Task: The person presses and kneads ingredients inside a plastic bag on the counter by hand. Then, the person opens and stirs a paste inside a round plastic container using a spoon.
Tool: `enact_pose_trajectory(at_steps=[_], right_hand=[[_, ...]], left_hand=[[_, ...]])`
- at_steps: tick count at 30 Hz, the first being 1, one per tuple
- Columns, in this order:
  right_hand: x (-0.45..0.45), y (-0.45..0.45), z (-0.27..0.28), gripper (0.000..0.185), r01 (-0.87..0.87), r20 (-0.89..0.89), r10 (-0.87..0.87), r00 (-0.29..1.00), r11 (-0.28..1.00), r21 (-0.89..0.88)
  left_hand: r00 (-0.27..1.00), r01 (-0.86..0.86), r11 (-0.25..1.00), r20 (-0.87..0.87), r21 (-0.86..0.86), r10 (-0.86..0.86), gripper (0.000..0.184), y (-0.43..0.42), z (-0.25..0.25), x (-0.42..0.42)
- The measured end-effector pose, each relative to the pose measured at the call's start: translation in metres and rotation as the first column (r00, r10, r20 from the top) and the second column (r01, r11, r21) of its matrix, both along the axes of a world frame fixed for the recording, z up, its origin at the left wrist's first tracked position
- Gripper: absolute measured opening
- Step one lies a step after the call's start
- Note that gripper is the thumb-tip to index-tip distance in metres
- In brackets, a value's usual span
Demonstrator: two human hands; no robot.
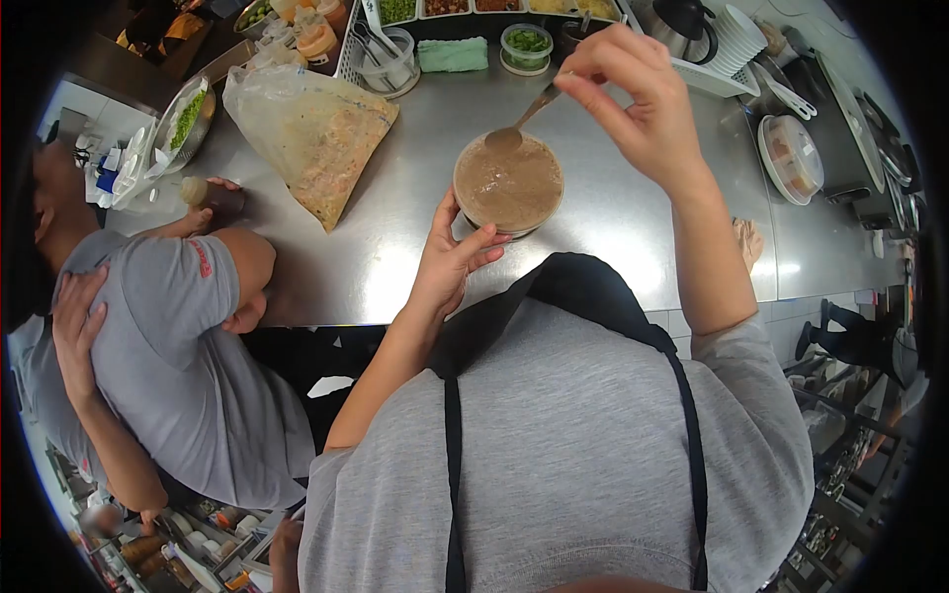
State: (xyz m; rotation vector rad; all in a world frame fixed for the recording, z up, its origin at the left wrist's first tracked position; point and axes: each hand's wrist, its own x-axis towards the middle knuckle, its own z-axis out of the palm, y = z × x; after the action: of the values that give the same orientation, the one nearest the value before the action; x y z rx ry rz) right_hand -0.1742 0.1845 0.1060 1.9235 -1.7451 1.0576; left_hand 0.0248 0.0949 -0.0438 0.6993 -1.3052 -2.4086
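Note:
A round tub (514,198) full of brown, soupy liquid is on or just above the steel counter in front of me. My left hand (457,247) grips its lower left side, thumb and fingers curled round the wall. Between the thumb and fingers of my right hand (633,94) is the handle end of a metal spoon (537,107). The spoon slants down to the left, and its bowl is at the far edge of the liquid. Whether the spoon bowl dips under the surface is hard to make out.
Left of the tub lies a clear plastic bag (321,138) of pale food. Behind stand a container of utensils (388,64), a folded green cloth (453,54) and a small tub of chopped greens (527,44). A co-worker (188,306) stands close on my left, holding a bottle (219,198). Plates (736,40) are stacked at right.

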Motion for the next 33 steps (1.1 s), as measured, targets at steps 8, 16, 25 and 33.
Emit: enact_pose_trajectory(at_steps=[8,16,25,33], right_hand=[[0.002,0.001,0.0,0.006,0.013,-0.036,-0.013,0.999,1.0,0.006],[0.001,0.001,0.003,0.007,0.018,-0.045,-0.018,0.999,1.0,-0.011],[0.001,0.002,0.0,0.007,0.013,-0.006,-0.013,1.0,1.0,-0.012],[0.004,0.0,-0.003,0.008,-0.012,0.018,0.013,1.0,1.0,-0.015]], left_hand=[[0.999,-0.019,0.999,0.038,-0.028,0.02,0.077,0.0,-0.004,0.005],[0.998,0.0,1.0,0.058,-0.031,0.002,0.078,0.0,0.002,0.005],[0.999,-0.004,0.999,0.034,-0.036,0.005,0.078,-0.001,-0.002,0.007],[0.999,-0.005,1.0,0.042,-0.02,0.006,0.075,-0.002,-0.008,0.009]])
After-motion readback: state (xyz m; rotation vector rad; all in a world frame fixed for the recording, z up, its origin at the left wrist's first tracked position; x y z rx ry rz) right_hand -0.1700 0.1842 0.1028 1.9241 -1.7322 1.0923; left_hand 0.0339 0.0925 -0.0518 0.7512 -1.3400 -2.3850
